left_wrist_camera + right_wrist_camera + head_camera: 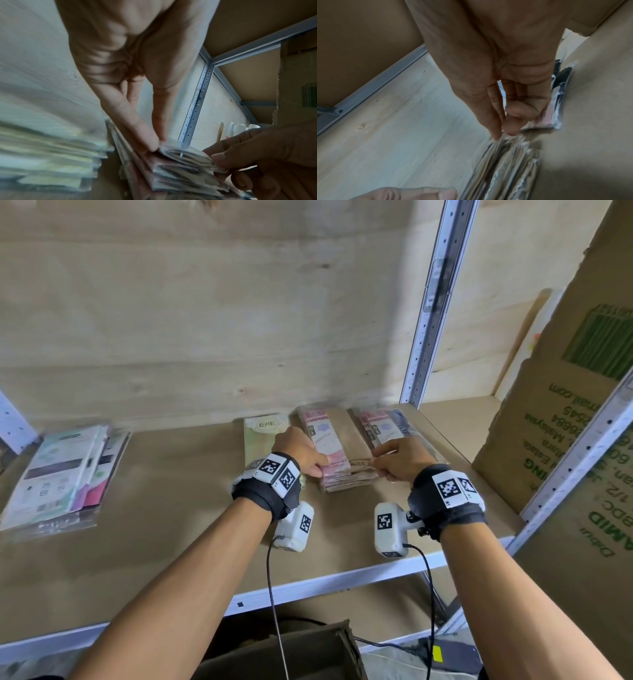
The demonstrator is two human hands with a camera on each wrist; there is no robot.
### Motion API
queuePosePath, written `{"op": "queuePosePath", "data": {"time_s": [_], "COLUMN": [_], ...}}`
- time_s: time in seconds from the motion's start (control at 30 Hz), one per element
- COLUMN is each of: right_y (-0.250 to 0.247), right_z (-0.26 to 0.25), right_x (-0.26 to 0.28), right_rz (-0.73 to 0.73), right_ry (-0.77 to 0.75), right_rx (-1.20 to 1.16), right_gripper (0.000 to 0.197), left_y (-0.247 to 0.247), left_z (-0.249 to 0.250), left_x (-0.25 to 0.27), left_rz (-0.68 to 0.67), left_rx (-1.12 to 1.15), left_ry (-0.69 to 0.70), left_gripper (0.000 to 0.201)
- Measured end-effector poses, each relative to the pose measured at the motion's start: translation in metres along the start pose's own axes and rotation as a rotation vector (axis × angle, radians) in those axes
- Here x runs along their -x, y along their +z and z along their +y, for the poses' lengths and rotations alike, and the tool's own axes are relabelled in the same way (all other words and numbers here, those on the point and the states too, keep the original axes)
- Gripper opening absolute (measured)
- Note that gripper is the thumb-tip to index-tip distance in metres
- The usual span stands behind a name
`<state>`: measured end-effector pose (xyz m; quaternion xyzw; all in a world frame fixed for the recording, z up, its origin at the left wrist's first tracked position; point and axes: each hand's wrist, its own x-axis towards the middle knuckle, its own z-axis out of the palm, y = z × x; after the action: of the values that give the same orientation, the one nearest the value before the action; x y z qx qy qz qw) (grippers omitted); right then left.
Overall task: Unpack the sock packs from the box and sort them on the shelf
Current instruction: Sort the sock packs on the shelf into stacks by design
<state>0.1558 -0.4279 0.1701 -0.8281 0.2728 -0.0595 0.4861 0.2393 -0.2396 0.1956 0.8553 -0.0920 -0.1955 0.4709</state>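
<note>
A stack of pink-labelled brown sock packs (pixel 337 450) lies on the shelf board (pixel 171 508), its near end fanned out in the left wrist view (pixel 180 169). My left hand (pixel 320 470) pinches the top packs at the stack's near left corner between thumb and finger (pixel 159 144). My right hand (pixel 378 470) pinches the near right edge of the top packs (pixel 503 134), fingers curled. The open cardboard box (pixel 291 655) sits below the shelf's front edge; its inside is hidden.
A green-labelled stack (pixel 262 436) lies just left of my hands, and a pink-labelled dark stack (pixel 387 426) just right. A mixed pile (pixel 58 474) lies at the far left. A tall cardboard carton (pixel 565 422) and metal uprights (pixel 431 313) bound the right side.
</note>
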Motion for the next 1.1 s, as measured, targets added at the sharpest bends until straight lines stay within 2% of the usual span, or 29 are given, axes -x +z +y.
{"op": "queuePosePath", "data": {"time_s": [0.13, 0.23, 0.3, 0.37, 0.53, 0.63, 0.73, 0.9, 1.03, 1.1], "right_y": [-0.001, -0.004, -0.002, 0.005, 0.055, 0.099, 0.142, 0.22, 0.282, 0.31], "right_z": [-0.004, -0.014, -0.024, -0.035, -0.066, -0.088, -0.111, -0.159, -0.189, -0.2], "right_x": [0.004, 0.009, 0.015, 0.023, 0.053, 0.069, 0.077, 0.086, 0.091, 0.093], "right_rz": [0.017, 0.102, 0.169, 0.18, -0.042, -0.24, -0.365, -0.5, -0.581, -0.615], "right_ry": [-0.026, -0.103, -0.202, -0.297, -0.423, -0.421, -0.419, -0.43, -0.383, -0.335], "right_rx": [0.086, 0.127, 0.127, 0.058, -0.008, -0.032, -0.027, -0.012, -0.028, -0.074], "right_gripper": [0.015, 0.019, 0.018, 0.016, 0.01, 0.011, 0.013, 0.015, 0.018, 0.014], "left_y": [-0.004, -0.018, -0.037, -0.06, -0.129, -0.171, -0.208, -0.264, -0.302, -0.313], "left_z": [-0.002, -0.009, -0.019, -0.034, -0.093, -0.132, -0.164, -0.2, -0.219, -0.225], "left_x": [0.003, 0.008, 0.017, 0.03, 0.052, 0.056, 0.061, 0.071, 0.079, 0.08], "left_rz": [0.008, 0.056, 0.107, 0.171, 0.37, 0.512, 0.597, 0.734, 0.791, 0.786], "left_rx": [-0.016, -0.005, 0.044, 0.083, 0.165, 0.226, 0.189, 0.088, 0.068, 0.039], "left_ry": [0.034, 0.079, 0.113, 0.144, 0.169, 0.131, 0.099, 0.039, -0.028, -0.08], "left_gripper": [0.027, 0.022, 0.027, 0.018, 0.002, 0.006, 0.012, 0.013, 0.006, 0.018]}}
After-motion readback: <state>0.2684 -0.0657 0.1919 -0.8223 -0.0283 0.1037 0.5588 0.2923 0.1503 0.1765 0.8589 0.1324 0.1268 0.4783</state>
